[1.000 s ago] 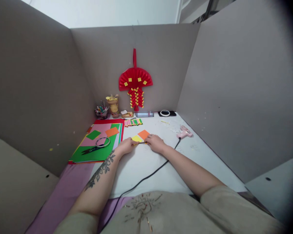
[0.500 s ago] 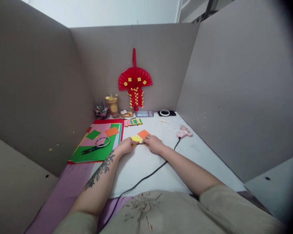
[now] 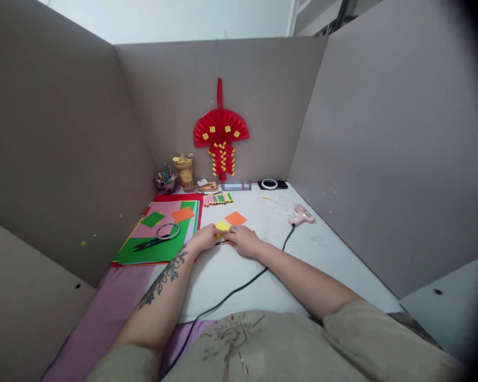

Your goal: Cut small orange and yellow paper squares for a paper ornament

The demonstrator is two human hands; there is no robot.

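Note:
My left hand (image 3: 205,238) is closed, its fingertips pinching the near edge of a small yellow paper square (image 3: 222,225) on the table. Close beside it, the fingers of my right hand (image 3: 244,241) are drawn together and press on the same edge, meeting the left fingertips. A thin dark stick (image 3: 221,243) pokes out just below the fingers; most of it is hidden, and I cannot tell whether it is gripped. Just beyond my right hand lies an orange paper square (image 3: 236,218).
Left are stacked coloured sheets (image 3: 143,255) with scissors (image 3: 149,244) and a tape roll (image 3: 177,231). Small paper rolls (image 3: 218,199) line up behind. A pink glue gun (image 3: 301,215) is at right; its black cord (image 3: 239,289) runs under my right forearm. A red paper ornament (image 3: 222,132) hangs behind.
My right hand has shifted slightly left and nearer to me, against the left fingertips. The dark stick has moved left and toward me. My left hand has hardly moved.

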